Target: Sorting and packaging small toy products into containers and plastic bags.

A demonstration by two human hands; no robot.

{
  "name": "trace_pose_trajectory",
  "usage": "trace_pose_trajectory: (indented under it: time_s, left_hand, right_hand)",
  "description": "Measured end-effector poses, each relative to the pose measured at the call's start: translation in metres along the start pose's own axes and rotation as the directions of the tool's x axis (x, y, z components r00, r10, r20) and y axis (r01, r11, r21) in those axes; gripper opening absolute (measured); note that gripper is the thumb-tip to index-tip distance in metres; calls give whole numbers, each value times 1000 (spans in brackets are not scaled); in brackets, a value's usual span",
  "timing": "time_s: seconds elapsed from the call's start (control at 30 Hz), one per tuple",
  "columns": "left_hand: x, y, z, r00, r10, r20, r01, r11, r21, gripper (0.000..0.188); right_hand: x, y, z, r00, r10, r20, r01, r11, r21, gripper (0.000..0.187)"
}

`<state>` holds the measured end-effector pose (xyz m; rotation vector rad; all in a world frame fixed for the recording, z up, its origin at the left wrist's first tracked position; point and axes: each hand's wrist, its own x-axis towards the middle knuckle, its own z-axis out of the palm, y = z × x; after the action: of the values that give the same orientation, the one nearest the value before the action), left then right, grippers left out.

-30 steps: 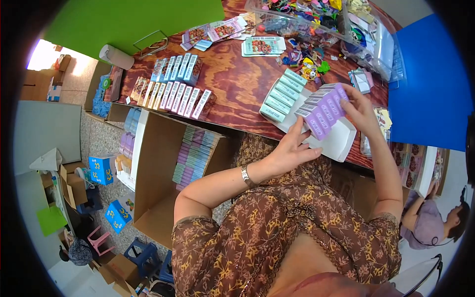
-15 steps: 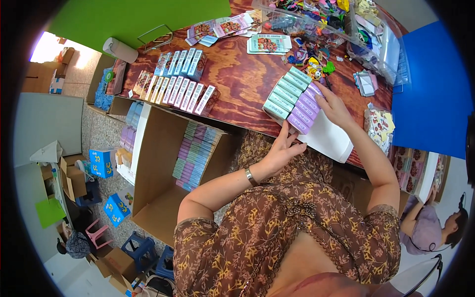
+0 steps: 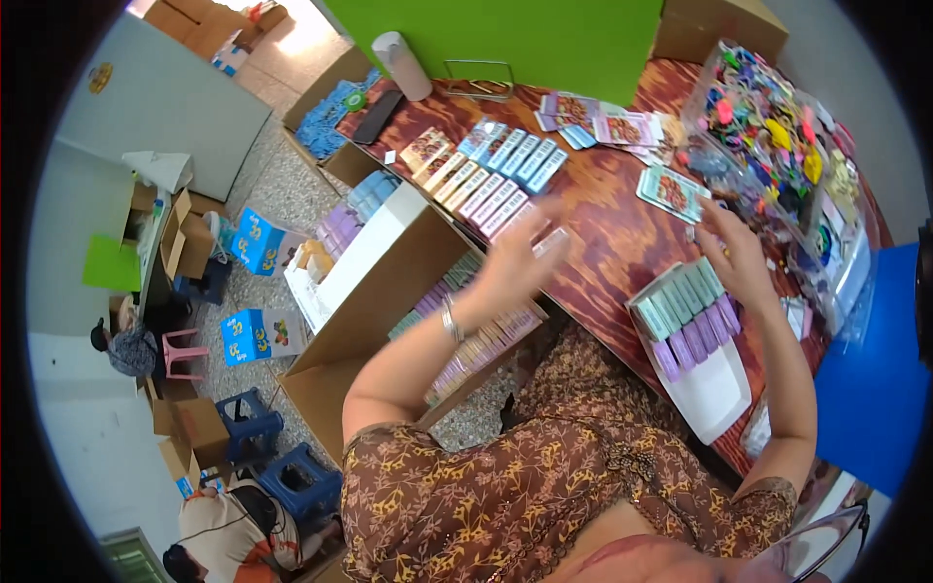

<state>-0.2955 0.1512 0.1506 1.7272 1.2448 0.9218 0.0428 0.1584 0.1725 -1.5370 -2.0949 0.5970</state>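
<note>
A block of small mint-green boxes [image 3: 680,299] and purple boxes [image 3: 692,347] sits near the table's front edge, partly over a white card sheet [image 3: 714,396]. Neither hand touches the block. My right hand [image 3: 737,255] hovers just beyond it, fingers apart, fingertips close to a stack of flat mint-green printed cards [image 3: 671,191]. To the left, my left hand [image 3: 515,267] is over the end of a row of pink-and-white boxes [image 3: 483,201]. Motion smears its fingers, and whether one box is between them does not show. Blue-and-white boxes [image 3: 520,155] stand behind that row.
A clear bin of colourful small pieces [image 3: 768,126] fills the back right, beside a blue panel [image 3: 870,364]. More flat printed cards [image 3: 622,128] lie at the back. Left of me, an open carton [image 3: 374,325] holds packed boxes. A person [image 3: 238,530] is at lower left.
Both hands have left the mint-green and purple block. My left hand moved left to the box row; my right moved toward the flat cards. The whole view has turned.
</note>
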Motion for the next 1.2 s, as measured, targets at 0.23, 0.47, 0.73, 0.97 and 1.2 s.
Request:
trace_pose_trajectory:
  time_s: [0.23, 0.47, 0.73, 0.97, 1.2]
  left_hand:
    - [174, -147, -102, 978, -104, -182, 209, 547, 811, 51]
    - [198, -148, -89, 976, -214, -43, 165, 597, 785, 64]
    - [202, -124, -48, 984, -168, -65, 180, 930, 320, 62]
    - [167, -69, -21, 928, -225, 298, 288, 939, -190, 65]
    - [158, -98, 39, 987, -127, 103, 71, 898, 434, 63]
  right_hand:
    - [132, -32, 135, 934, -172, 313, 95, 964, 247, 61]
    - [162, -28, 193, 961, -9, 275, -56, 972, 227, 79]
    - [164, 13, 191, 984, 80, -157, -10, 915, 403, 81]
    - [135, 28, 69, 967, 249, -42, -235, 948, 217, 55]
    - [119, 69, 110, 879, 452, 153, -468, 879, 92, 77]
